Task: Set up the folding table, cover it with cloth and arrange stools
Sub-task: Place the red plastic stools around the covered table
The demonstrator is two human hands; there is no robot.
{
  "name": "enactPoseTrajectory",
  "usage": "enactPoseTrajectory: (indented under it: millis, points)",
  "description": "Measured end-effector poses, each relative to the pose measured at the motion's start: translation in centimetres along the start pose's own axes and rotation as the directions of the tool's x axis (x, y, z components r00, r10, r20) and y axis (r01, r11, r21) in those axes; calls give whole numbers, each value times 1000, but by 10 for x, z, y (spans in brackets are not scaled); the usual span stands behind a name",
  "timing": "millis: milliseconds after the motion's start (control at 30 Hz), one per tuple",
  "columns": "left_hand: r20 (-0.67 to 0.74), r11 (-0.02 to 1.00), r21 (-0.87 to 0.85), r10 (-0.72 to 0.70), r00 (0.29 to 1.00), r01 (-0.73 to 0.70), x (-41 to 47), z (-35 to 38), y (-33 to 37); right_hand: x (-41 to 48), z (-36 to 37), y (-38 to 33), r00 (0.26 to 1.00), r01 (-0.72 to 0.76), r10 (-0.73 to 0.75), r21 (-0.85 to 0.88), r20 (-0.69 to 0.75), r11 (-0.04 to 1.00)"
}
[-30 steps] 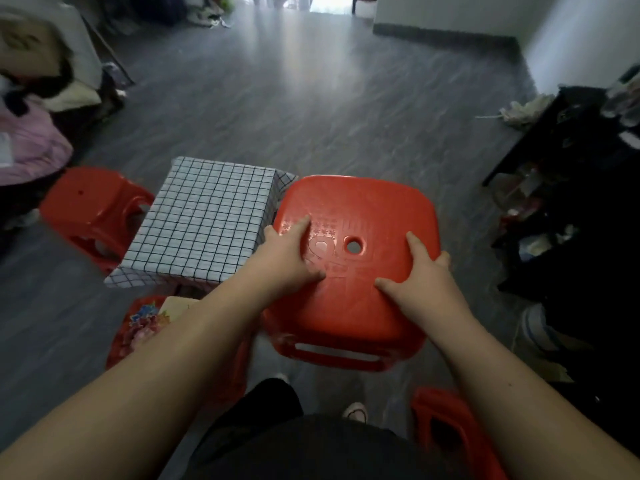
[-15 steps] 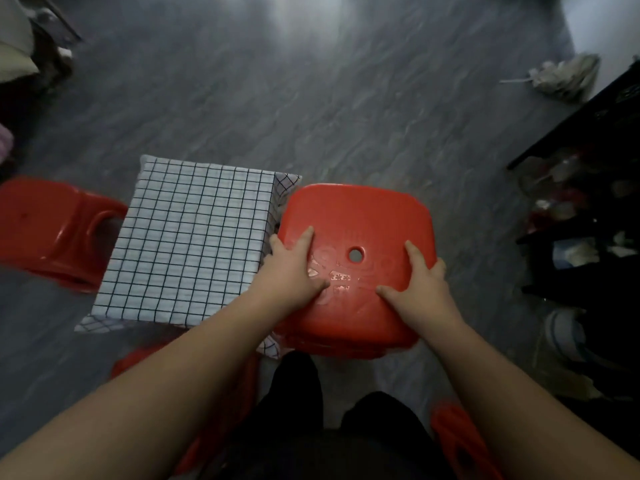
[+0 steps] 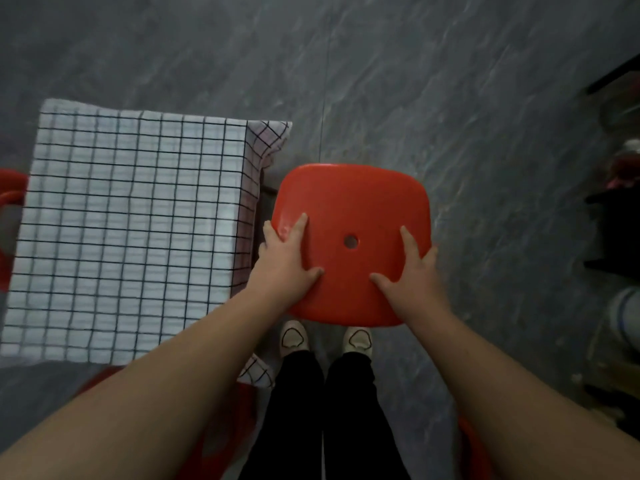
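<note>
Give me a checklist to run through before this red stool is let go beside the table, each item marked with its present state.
1. Both hands on the seat: left hand and right hand lie flat on the red stool, fingers over its edges. Ok.
2. Seat level: the top looks flat to the camera. Ok.
3. Legs on the floor: hidden under the seat. Cannot tell.
4. Gap to the table: the stool sits close beside the checked cloth; whether they touch, cannot tell.
5. Cloth covers the tabletop: spread flat, corners hanging. Ok.
6. Feet clear: both shoes stand just behind the stool. Ok.
</note>
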State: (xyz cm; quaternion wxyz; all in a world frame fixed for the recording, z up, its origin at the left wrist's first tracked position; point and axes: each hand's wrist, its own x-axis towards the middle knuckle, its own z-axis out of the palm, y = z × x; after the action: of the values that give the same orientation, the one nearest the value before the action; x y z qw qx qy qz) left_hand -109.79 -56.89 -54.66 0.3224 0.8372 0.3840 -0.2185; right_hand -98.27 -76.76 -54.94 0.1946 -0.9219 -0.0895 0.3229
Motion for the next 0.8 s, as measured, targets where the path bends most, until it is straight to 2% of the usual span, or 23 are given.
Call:
enactPoseTrajectory:
  millis: [233,333,433,567,667,800]
  points:
    - [-1,999,-20,-46,999,46,54,59,-39,56,71,24,999,5,-4,-35,42,999]
    - [-39,999,20,-26,999,27,58,73,-48,55,83,31,999,40,-38,-97,23,994]
    - [-3,997,68,-48,999,48,58,70,-49,55,81,32,998,30,-21,-152,61,988]
    - [86,981,182,-88,992,72,46,45,-36,52,48,14,982,-34,75,-225,175,974]
    - [73,974,225,-29,997,12,19,9,-21,27,5,-11,981,35,20,-272,194,962]
    - [3,927,358,113,994,-107,-40,-55,3,-41,-65,-48,990,134,-109,-343,91,930]
